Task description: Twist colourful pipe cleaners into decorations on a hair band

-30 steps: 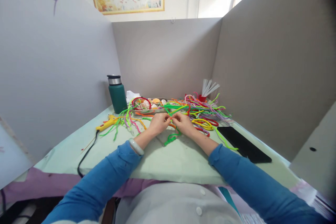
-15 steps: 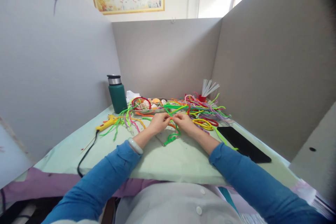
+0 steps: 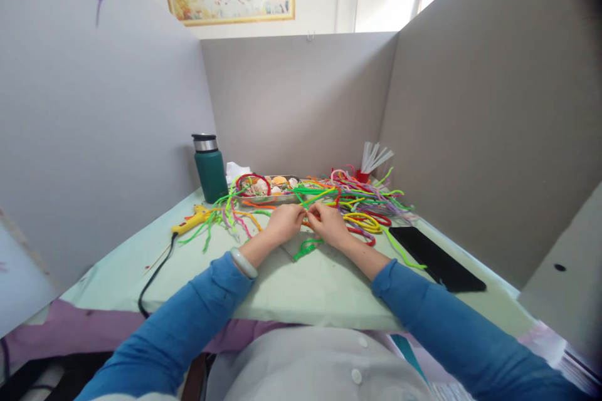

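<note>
My left hand (image 3: 287, 223) and my right hand (image 3: 328, 224) meet over the middle of the table, thumbs and fingertips pinched close together. Between them they grip a green pipe cleaner (image 3: 309, 247), whose coiled lower end hangs toward the tabletop below my fingers. The exact spot where the fingertips press is too small to make out. Just beyond my hands lie more straight green pipe cleaners (image 3: 314, 190). A pale bangle (image 3: 243, 262) circles my left wrist.
A yellow glue gun (image 3: 190, 221) with a black cord lies left, near a green bottle (image 3: 210, 169). Behind my hands stands a metal tray (image 3: 263, 198) of pompoms and scraps. Tangled pipe cleaners (image 3: 371, 222), white glue sticks (image 3: 373, 158) and a black tablet (image 3: 437, 258) are on the right.
My right hand has shifted slightly left and its fingers have curled in closer to the left hand. The hanging green strand is now more covered by the hand.
</note>
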### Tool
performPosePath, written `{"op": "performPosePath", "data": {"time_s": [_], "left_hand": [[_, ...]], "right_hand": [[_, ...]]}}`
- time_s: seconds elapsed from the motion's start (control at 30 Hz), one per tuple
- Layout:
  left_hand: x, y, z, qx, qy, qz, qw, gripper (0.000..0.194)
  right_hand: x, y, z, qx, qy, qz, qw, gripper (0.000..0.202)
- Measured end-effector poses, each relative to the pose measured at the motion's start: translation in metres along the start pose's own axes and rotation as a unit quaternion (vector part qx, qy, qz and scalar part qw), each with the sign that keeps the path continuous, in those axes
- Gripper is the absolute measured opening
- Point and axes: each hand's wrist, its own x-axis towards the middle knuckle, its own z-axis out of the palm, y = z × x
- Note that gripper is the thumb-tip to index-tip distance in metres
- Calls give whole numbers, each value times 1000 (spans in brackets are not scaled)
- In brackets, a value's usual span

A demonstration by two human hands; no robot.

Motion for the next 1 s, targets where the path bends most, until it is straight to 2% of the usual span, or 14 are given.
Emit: {"op": "performPosePath", "data": {"time_s": [0.27,0.37,0.53,0.7,0.73,0.8,0.9,1.0], "left_hand": [[-3,4,0,108,-26,22,994,21],[-3,4,1,124,-31,33,991,20],[-5,5,-1,146,-44,40,988,20],[-3,6,-3,101,-18,13,995,24],[-3,6,-3,84,-14,1,996,25],[-2,6,-3,59,-12,-22,998,27],[-1,6,-4,52,-17,-39,998,25],[-2,7,-5,77,-23,-34,996,24]], "right_hand": [[-1,-6,-1,33,-8,21,999,9],[1,-1,1,92,-29,64,993,10],[6,5,6,192,-33,134,972,9],[9,-2,3,310,-77,220,922,15],[9,-2,3,313,-79,216,922,16],[9,-3,2,275,-65,178,943,16],[7,-2,1,140,-32,80,986,15],[3,-5,-2,9,-18,-4,1000,17]]}}
